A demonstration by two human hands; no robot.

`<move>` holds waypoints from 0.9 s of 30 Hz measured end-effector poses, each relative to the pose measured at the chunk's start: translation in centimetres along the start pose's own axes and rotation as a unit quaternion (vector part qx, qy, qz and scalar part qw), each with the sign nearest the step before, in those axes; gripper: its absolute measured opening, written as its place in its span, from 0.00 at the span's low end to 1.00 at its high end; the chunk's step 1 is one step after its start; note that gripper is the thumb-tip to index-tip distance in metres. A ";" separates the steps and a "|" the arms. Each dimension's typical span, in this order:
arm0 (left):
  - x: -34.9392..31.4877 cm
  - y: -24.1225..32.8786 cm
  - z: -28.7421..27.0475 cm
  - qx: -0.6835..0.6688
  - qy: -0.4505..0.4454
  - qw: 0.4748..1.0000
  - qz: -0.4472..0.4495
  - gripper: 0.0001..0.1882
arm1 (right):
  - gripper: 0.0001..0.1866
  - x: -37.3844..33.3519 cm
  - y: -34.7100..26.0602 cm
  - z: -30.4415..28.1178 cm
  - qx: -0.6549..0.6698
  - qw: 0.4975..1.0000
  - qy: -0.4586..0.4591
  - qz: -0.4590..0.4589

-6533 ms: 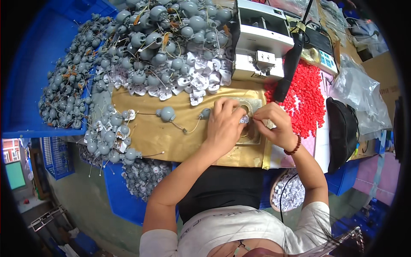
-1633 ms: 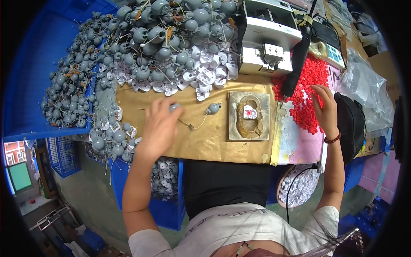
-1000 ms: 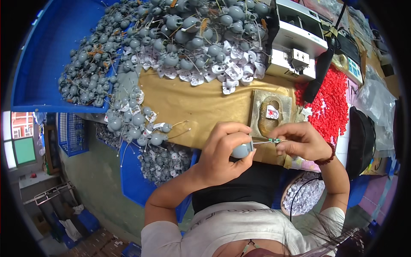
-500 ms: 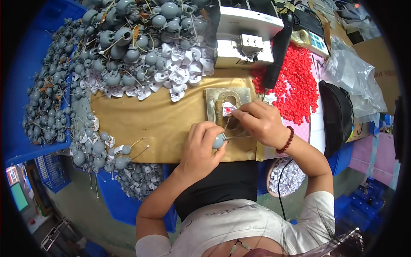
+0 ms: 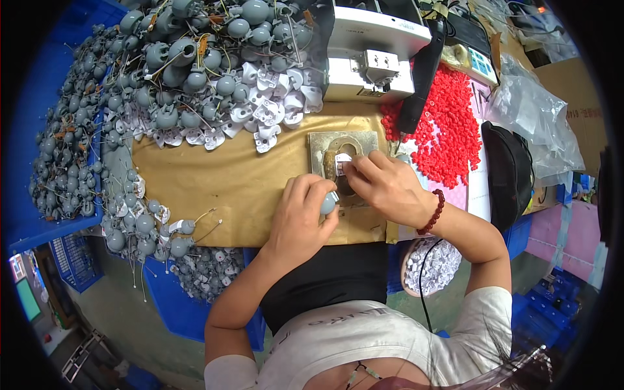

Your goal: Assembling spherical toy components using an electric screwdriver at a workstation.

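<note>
My left hand (image 5: 300,211) curls around a grey ball-shaped housing (image 5: 329,203), just beside the near left corner of a square metal fixture plate (image 5: 317,146). My right hand (image 5: 389,185) is over that plate, its thumb and fingertips pinched on a small white plastic piece (image 5: 340,160) above the oval recess. Part of the white piece is hidden under the fingertips. A brown-gold mat (image 5: 227,188) lies beneath the plate and both hands.
Grey ball housings with wires (image 5: 195,81) and white plastic parts (image 5: 265,110) are heaped at the far left. Right of the plate are a dark handheld tool (image 5: 419,91), red pieces (image 5: 448,123) and a black pouch (image 5: 509,175). A white machine (image 5: 370,71) stands behind.
My right fingertips have shifted over the white plastic piece, covering the red spot that showed on it. The grey housing in my left hand has turned slightly.
</note>
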State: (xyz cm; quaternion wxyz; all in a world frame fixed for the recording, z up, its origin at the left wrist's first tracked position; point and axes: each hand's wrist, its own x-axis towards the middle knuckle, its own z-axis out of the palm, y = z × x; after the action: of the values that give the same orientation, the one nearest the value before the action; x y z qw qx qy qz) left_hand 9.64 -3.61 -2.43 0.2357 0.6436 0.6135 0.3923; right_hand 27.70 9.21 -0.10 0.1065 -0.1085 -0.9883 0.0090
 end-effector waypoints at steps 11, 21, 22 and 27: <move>0.2 0.8 0.0 0.007 0.001 1.000 -0.003 0.20 | 0.07 0.3 -0.6 -0.8 -0.005 0.999 -0.048 0.015; -0.3 0.3 0.4 -0.016 0.014 0.999 -0.024 0.20 | 0.06 0.3 -2.7 0.0 -0.084 0.995 -0.031 0.034; -0.3 0.4 0.4 -0.018 0.016 0.999 -0.025 0.19 | 0.05 0.1 -3.3 0.2 -0.137 0.990 -0.018 0.020; -0.5 0.1 0.5 -0.002 0.048 0.999 -0.025 0.19 | 0.09 0.5 -2.6 -0.2 -0.034 0.996 -0.078 0.041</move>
State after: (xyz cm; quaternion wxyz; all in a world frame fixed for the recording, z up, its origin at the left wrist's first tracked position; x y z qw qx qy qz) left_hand 10.10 -4.01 -2.71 0.2170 0.6084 0.6388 0.4179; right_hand 26.73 6.81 0.31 0.0253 -0.1518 -0.9880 -0.0114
